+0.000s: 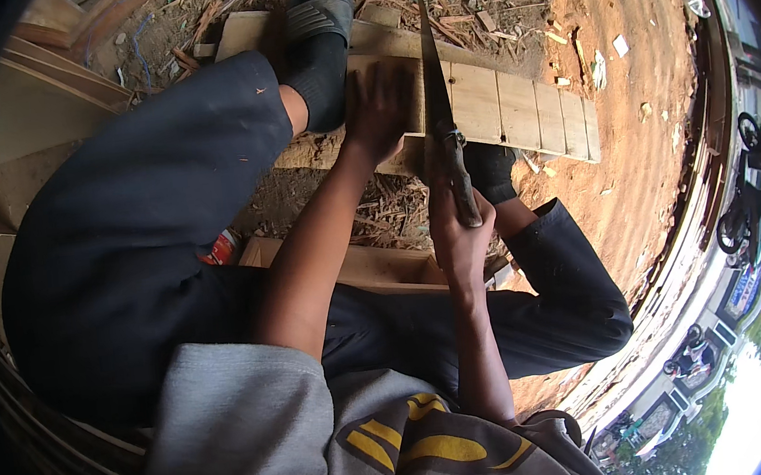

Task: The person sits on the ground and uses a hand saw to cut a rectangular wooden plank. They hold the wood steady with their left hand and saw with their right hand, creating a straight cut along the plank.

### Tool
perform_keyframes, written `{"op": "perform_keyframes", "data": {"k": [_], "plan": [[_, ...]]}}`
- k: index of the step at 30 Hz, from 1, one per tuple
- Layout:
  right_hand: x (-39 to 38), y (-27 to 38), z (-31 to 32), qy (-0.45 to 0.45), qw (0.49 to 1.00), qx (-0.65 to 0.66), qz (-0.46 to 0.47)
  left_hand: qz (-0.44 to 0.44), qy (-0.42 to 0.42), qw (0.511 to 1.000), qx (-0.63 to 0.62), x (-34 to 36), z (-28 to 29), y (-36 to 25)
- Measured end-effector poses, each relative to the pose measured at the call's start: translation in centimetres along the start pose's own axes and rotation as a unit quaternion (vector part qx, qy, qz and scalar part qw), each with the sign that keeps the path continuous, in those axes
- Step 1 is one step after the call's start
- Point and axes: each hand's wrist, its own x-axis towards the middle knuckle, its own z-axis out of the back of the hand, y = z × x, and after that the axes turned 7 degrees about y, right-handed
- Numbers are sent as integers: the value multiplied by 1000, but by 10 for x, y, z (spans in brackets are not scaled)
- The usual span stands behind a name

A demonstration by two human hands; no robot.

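A wooden board (515,110) is being cut with a handsaw (436,95). The right hand (458,230) is closed tight on the saw's handle, and the thin metal blade points to 12 o'clock. The left hand (377,109) is pressed flat on the board, fingers apart. A foot in a black sock and sandal (316,24) pins the wood at 11 o'clock. Next, steady strokes are probably needed. Rough wood chips (387,214) lie on the red dirt.
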Motion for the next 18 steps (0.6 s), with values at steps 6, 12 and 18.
{"op": "perform_keyframes", "data": {"k": [6,12,18], "plan": [[-11,1,1,-2,1000,-17,9,-2,-40,999,32,2,2,1],[14,7,-9,-6,999,-47,3,18,-39,999,-17,1,-7,0],[-12,-6,1,-15,998,-56,37,-7,-49,998,28,-1,-4,0]]}}
